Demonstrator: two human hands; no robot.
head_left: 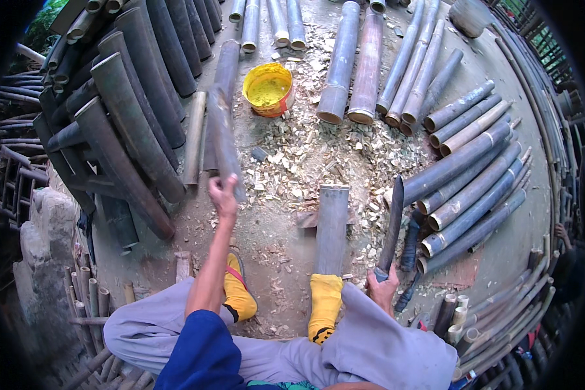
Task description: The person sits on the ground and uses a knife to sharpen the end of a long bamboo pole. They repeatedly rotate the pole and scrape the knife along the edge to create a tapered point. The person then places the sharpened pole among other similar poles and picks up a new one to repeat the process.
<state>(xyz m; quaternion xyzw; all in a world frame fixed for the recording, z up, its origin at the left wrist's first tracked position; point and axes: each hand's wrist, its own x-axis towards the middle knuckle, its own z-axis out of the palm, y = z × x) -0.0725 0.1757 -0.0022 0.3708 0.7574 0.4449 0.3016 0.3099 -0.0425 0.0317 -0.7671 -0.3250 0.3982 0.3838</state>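
My left hand (224,197) is closed round the near end of a grey bamboo piece (223,140), which is smeared by motion and slants away from me. My right hand (383,288), low beside my right knee, grips the handle of a machete (394,221); its long dark blade points up and away. Between the two hands, a thick bamboo section (332,227) lies lengthwise in front of my yellow-socked right foot (325,309). Its near end meets the foot, and its far end rests by a small wooden block (307,220).
Pale wood chips (292,162) cover the floor ahead. A yellow bucket (267,90) stands among them. Large dark bamboo tubes (140,123) lean in a row at left; cut bamboo lengths (461,162) lie at right. Beside the machete lies a black-wrapped tool (409,244).
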